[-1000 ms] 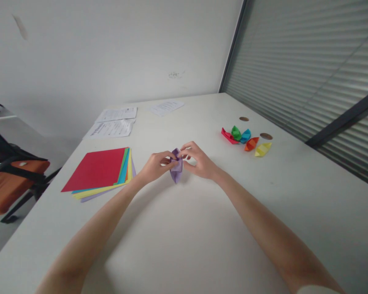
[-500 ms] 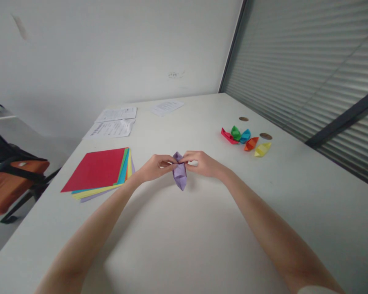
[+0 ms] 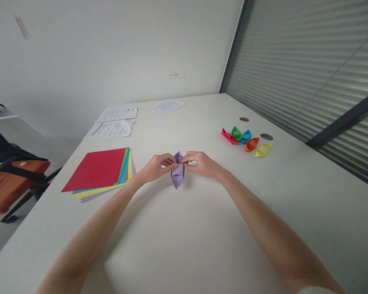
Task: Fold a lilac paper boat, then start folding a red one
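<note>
A small purple folded paper boat (image 3: 178, 175) is held upright between my two hands, one pointed end toward me and the other away. My left hand (image 3: 158, 167) pinches its left edge between thumb and fingers. On the opposite edge, my right hand (image 3: 200, 164) grips it in the same kind of pinch. The fingertips cover part of the boat's middle and far end. Whether its underside touches the table cannot be made out.
On the left lies a fanned stack of coloured paper (image 3: 95, 169), red on top. Several finished paper boats, among them a yellow one (image 3: 263, 150) and a red one (image 3: 229, 136), sit at the right. Printed sheets (image 3: 113, 128) lie farther back. A blind-covered window (image 3: 309, 61) borders the right side.
The purple boat's near point has swung slightly to the left and its body is straighter. Both hands keep their pinch in nearly the same place.
</note>
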Available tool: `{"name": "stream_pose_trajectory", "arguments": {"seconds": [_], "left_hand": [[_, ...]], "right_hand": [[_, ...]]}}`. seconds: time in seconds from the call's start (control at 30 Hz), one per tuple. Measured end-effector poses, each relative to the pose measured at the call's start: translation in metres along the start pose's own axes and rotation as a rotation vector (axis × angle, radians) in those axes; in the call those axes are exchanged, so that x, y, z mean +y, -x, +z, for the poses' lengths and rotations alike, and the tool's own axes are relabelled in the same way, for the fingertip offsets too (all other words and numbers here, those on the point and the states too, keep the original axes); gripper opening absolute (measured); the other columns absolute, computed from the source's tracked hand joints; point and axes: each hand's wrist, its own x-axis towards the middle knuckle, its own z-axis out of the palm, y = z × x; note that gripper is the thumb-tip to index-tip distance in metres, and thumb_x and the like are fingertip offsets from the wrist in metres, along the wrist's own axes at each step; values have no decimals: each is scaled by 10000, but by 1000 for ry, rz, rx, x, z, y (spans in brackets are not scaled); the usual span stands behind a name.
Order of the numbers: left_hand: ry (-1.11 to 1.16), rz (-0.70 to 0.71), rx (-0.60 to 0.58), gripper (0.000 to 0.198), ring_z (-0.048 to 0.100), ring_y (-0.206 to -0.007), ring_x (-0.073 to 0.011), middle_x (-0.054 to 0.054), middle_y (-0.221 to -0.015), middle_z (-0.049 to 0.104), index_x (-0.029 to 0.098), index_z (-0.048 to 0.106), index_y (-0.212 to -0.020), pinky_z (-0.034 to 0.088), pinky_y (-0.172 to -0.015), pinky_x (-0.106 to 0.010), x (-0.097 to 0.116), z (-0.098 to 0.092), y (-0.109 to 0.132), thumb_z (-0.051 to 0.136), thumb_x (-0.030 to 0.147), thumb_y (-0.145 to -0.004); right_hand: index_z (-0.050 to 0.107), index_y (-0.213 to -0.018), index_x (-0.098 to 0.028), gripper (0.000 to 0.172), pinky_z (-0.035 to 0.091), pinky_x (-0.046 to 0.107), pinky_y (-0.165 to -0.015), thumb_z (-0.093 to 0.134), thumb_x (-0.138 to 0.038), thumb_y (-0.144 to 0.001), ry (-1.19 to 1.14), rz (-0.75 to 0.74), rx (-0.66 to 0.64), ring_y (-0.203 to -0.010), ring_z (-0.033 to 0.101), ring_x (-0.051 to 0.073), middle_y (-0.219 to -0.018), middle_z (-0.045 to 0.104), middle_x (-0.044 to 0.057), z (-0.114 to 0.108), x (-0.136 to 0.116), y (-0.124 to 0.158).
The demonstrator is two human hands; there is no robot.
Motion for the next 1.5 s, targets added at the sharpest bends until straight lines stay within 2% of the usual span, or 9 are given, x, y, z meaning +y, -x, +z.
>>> {"name": "stream_pose_trajectory", "arguments": {"seconds": [0.13,0.5,0.6,0.77,0.93,1.03,1.23,1.4,1.5], "left_hand": [[275,-135,43,752,658,-692,-146,-35,-837,684,214,432,-1342,513,-628,-251,-2,3,-2,789,360,-697],[164,-129,138,410,634,-724,-169,-85,-920,716,139,702,-1024,514,-652,-288,-6,3,-7,759,290,-647],[53,-97,108,376,634,-733,-169,-79,-946,720,154,714,-1017,509,-657,-281,-10,3,-7,733,276,-661],[145,-84,78,401,647,-834,-187,-82,-983,723,154,716,-1028,504,-758,-299,-6,3,-7,750,237,-636],[284,-139,297,360,599,-679,-132,-43,-786,704,122,710,-1004,479,-679,-275,-6,5,-9,717,222,-657],[328,-158,412,352,602,-670,-130,-35,-750,697,122,711,-969,492,-679,-280,-7,10,-10,747,250,-643],[430,-185,353,325,636,-684,-160,-57,-751,706,110,719,-823,551,-715,-337,-4,12,-10,797,341,-608],[231,-166,396,187,575,-594,-123,-16,-660,662,124,702,-764,479,-586,-253,-9,6,-11,693,261,-637],[64,-138,278,151,542,-580,-105,-1,-658,641,127,697,-756,419,-550,-221,-13,5,-10,609,217,-671]], "right_hand": [[732,-906,-204,200,489,303,-740,545,-162,-848,37,-9,220,-765,622,156,-846,673,52,6,4,-2],[609,-1098,-229,285,541,294,-740,600,-236,-813,-71,87,395,-895,621,154,-1179,524,96,13,7,-2],[552,-1208,-232,470,520,279,-709,629,-184,-746,-72,190,315,-836,617,149,-1131,592,77,13,11,-1],[703,-806,-152,139,420,241,-614,574,-171,-760,-51,360,185,-664,594,139,-723,681,20,14,16,-3],[735,-751,-139,160,395,228,-588,617,-246,-759,-86,423,166,-644,602,145,-671,687,18,16,15,-4],[712,-657,-141,244,363,220,-549,623,-334,-777,-46,427,110,-606,584,140,-580,629,3,19,13,-3],[619,-520,-136,356,307,218,-505,589,-340,-811,-36,387,91,-536,521,110,-493,501,-20,25,12,-3],[693,-769,-148,164,434,233,-600,622,-295,-786,-175,358,-28,-645,590,130,-702,641,9,19,13,-3],[644,-1053,-198,285,504,280,-743,635,-215,-768,-271,234,20,-839,630,147,-1027,647,62,13,8,-2]]}}
